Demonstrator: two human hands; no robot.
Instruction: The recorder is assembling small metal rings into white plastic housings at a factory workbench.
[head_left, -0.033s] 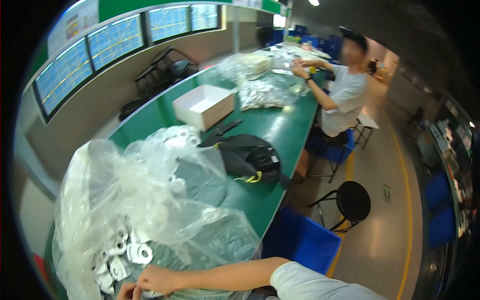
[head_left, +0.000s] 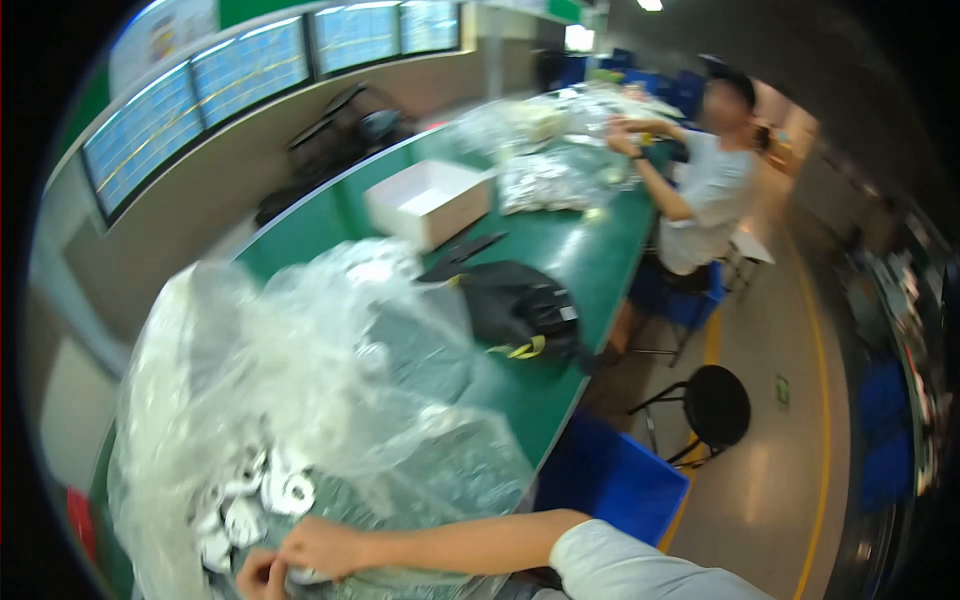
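Observation:
At the lower edge my two hands meet over the near end of the green table. My right hand (head_left: 325,547) has its fingers bent down and closed. Against its fingertips my left hand (head_left: 262,576) is curled, only partly in the picture. Whatever they hold between them is hidden. A bit of white shows just under my right hand. Right beside them lie several white moulded parts with round holes (head_left: 292,494), loose at the mouth of a large clear plastic bag (head_left: 200,340). The bag spreads crumpled across the table, with more white parts inside toward its far end.
Past the bag are a black backpack (head_left: 525,310) and an open white box (head_left: 440,222). Farther along, a co-worker (head_left: 705,190) sits by a bag of white parts (head_left: 545,184). A blue bin (head_left: 620,490) and a black stool (head_left: 717,405) stand right of the table.
My view has turned slightly, so the table and room sit a little farther right in the picture. My hands stay together in nearly the same pose.

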